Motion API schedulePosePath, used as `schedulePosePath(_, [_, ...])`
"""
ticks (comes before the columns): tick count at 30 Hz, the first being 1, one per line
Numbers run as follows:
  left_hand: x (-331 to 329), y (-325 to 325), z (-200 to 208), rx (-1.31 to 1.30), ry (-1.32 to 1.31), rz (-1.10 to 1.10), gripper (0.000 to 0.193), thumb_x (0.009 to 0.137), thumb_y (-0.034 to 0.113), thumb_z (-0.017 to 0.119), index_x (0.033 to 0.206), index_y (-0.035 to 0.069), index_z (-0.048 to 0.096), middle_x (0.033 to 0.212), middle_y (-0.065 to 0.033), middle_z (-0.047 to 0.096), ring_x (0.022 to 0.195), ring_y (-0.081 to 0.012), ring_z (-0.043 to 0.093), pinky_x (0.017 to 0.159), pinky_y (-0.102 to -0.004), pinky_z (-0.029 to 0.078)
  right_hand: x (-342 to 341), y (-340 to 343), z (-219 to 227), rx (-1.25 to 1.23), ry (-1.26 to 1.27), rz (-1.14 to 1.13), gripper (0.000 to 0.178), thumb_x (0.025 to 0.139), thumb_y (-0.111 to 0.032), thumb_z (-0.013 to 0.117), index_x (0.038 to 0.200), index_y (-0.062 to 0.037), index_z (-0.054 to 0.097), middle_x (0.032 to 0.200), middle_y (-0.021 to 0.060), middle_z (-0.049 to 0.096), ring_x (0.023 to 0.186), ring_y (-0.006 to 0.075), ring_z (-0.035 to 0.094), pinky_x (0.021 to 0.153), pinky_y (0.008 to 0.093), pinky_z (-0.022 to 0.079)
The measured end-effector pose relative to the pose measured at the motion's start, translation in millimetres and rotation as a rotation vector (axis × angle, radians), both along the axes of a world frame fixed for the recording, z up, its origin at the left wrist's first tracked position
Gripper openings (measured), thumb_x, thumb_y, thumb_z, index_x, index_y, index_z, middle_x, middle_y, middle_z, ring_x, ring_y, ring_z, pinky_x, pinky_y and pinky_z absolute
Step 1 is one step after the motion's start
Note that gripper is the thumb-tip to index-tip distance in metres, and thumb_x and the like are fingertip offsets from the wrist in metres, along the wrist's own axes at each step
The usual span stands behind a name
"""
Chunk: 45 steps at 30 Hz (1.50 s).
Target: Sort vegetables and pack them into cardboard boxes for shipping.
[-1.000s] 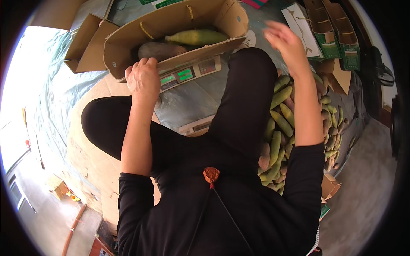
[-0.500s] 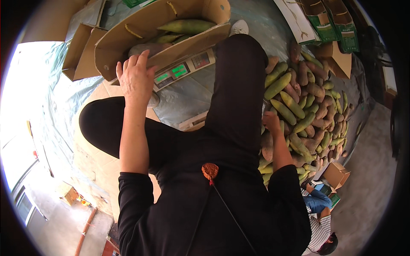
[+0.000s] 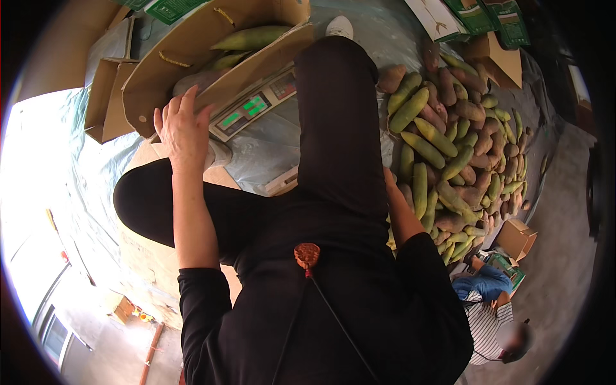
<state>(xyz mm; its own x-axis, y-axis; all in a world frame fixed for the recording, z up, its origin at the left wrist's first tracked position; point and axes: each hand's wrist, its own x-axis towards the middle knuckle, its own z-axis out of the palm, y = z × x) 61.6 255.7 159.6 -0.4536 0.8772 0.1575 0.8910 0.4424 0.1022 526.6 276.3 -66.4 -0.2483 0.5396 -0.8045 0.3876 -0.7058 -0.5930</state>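
My left hand (image 3: 183, 131) rests on the near left rim of an open cardboard carton (image 3: 263, 61), its fingers stretched out and holding nothing. Inside the carton lie long green radish-like vegetables (image 3: 250, 38) and a brownish one (image 3: 200, 81) close to my fingertips. The carton stands on a scale (image 3: 253, 106) whose display glows green. My right hand (image 3: 390, 183) is down beside my right thigh, at the left edge of a heap of green radish-like vegetables (image 3: 425, 147) and reddish-brown roots (image 3: 471, 110). My thigh hides its fingers.
Behind the heap are a small open carton (image 3: 504, 61) and green boxes (image 3: 471, 16). Another narrow carton (image 3: 109, 96) stands left of the scale. Plastic sheeting (image 3: 256, 154) covers the floor. A person in a striped shirt (image 3: 484, 327) is at the lower right beside another carton (image 3: 516, 239).
My right hand has drawn in from the heap toward my thigh and is now mostly hidden. The left hand stays at the carton's rim. The whole view has shifted slightly.
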Motion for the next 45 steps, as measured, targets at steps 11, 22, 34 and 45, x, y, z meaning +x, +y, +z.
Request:
schedulePosePath(11, [-9.3,-0.9,-11.8,-0.001,0.064,-0.058,0.039,0.08,0.028,0.064,0.116,0.019,0.058,0.108,-0.0033,0.061,0.105,-0.0233,0.055,0.101,-0.0461,0.03,23.1,-21.5,-62.2,0.156,-0.368,0.121,0.028,0.07,-0.022,0.067,0.094,-0.0073,0.065,0.087,0.0159,0.066,0.085,0.0296,0.064,0.074,0.0383,0.049])
schedulePosePath(22, [-9.1,1.8,-14.0,0.021,0.073,-0.096,0.037,0.083,0.034,0.06,0.115,0.015,0.058,0.105,-0.0044,0.062,0.103,-0.0241,0.055,0.1,-0.0454,0.03,96.6,4.4,-21.7,0.276,-0.66,0.013,0.028,0.068,-0.021,0.068,0.092,-0.0051,0.067,0.092,0.0156,0.066,0.087,0.0332,0.062,0.076,0.0398,0.049])
schedulePosePath(34, [-13.8,8.7,-16.7,0.082,0.105,-0.17,0.032,0.086,0.035,0.058,0.11,0.013,0.062,0.098,-0.004,0.064,0.096,-0.0238,0.058,0.094,-0.0415,0.036,152.6,9.3,10.0,0.357,-0.997,0.053,0.021,0.078,-0.019,0.057,0.089,-0.0037,0.064,0.09,0.0181,0.065,0.091,0.0337,0.062,0.079,0.0398,0.05])
schedulePosePath(45, [-11.5,11.5,-20.8,0.177,0.054,-0.118,0.024,0.084,0.025,0.06,0.104,0.013,0.064,0.089,-0.0013,0.064,0.089,-0.0208,0.059,0.093,-0.0401,0.037,168.6,42.9,97.6,0.147,-1.482,0.585,0.05,0.079,-0.011,0.058,0.126,-0.0197,0.044,0.131,0.001,0.043,0.123,0.0243,0.039,0.093,0.045,0.041])
